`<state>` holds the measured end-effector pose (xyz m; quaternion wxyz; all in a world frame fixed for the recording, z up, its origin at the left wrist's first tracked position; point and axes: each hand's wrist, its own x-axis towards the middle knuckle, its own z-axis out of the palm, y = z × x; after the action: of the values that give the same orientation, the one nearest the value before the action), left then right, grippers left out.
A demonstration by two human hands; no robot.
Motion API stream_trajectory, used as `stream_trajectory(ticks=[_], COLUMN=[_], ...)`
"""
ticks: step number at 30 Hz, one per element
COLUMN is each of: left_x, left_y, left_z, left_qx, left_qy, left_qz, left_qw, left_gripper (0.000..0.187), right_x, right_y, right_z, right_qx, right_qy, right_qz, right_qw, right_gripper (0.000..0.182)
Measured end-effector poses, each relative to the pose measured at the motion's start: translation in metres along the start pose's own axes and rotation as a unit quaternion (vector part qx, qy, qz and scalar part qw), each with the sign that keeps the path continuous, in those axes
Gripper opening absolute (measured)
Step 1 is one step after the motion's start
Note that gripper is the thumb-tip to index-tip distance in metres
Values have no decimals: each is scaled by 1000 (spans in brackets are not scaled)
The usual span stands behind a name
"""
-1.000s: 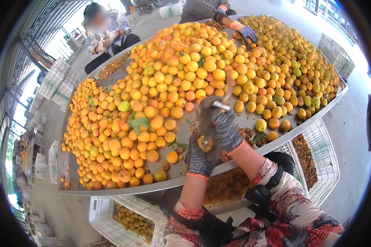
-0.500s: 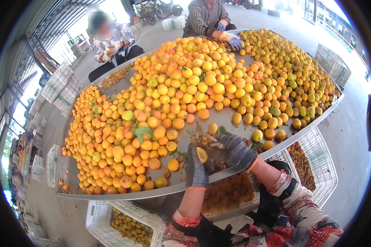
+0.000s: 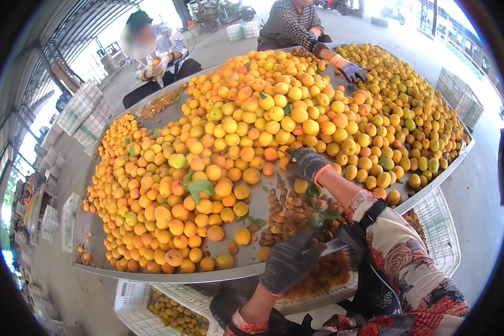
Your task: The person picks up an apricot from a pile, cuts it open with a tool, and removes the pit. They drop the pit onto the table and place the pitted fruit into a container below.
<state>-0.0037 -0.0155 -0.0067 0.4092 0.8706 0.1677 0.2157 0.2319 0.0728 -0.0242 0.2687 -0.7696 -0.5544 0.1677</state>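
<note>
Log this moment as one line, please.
left hand: blurred, at near edge of tray | right hand: by fruit pile | brown pits: between hands

Fruit [image 3: 276, 113] lies on the table [image 3: 218, 275] behind the pits [image 3: 290, 210].

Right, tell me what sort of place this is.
Probably an open-sided shed for handling fruit: a large metal table is heaped with apricot-like fruit, white crates stand around it, and a ribbed roof shows overhead.
</note>
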Motion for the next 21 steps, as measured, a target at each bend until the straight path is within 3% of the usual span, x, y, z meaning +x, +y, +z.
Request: stream_trajectory(ticks=[1, 3, 4, 5, 6, 7, 9, 10, 12, 13, 14, 15, 16, 17, 19, 21], left_x=[-1, -5, -7, -9, -10, -11, -3, 4, 7, 7, 8, 7, 5, 5, 9, 8], left_y=[-4, -9, -18, -33, -39, -39, -24, -18, -13, -11, -13, -15, -15, -15, -20, -30], left_z=[-1, -2, -2, -2, -2, -2, -9, -19, -23, -23, -16, -17, -20, -23, -25, -18], left_qx=[1, -244, -242, -266, -290, -290, -371, -415, -385, -358, -530, -528, -594, -658, -677, -694], left_qy=[-1, 72, 73, 120, 168, 171, 307, 315, 314, 309, 330, 329, 327, 325, 305, 282], left_qz=[-2, -124, -127, -191, -253, -257, -288, -289, -278, -265, -269, -269, -258, -244, -221, -211], left_qw=[1000, 959, 959, 937, 908, 906, 828, 803, 822, 841, 734, 736, 688, 634, 632, 628], left_gripper=[38, 32, 32, 31, 29, 29, 29, 38, 36, 34, 35, 35, 36, 36, 38, 39], right_x=[7, 10, 7, 2, -8, -18, -45, -61, -93, -101, -107, -111, -105, -117, -140, -145], right_y=[1, -8, -11, -22, -27, -34, -54, -63, -80, -89, -98, -103, -83, -82, -81, -59], right_z=[6, 3, 0, -8, -12, -15, -23, -25, -28, -35, -42, -45, -19, -24, -38, -14], right_qx=[-19, -22, -11, 0, 4, 5, 168, 170, 70, 73, 101, 128, 317, 318, 338, 264], right_qy=[-3, -11, -55, -100, -90, -95, -176, -179, -156, -155, -182, -207, -242, -241, -36, -37], right_qz=[-6, -25, -25, -27, -99, -101, -72, -73, -263, -266, -217, -166, 50, 46, -161, -200], right_qw=[1000, 999, 998, 995, 991, 990, 967, 966, 949, 949, 954, 955, 915, 916, 926, 943], right_gripper=[47, 48, 47, 47, 44, 44, 57, 57, 53, 53, 47, 42, 33, 33, 30, 30])
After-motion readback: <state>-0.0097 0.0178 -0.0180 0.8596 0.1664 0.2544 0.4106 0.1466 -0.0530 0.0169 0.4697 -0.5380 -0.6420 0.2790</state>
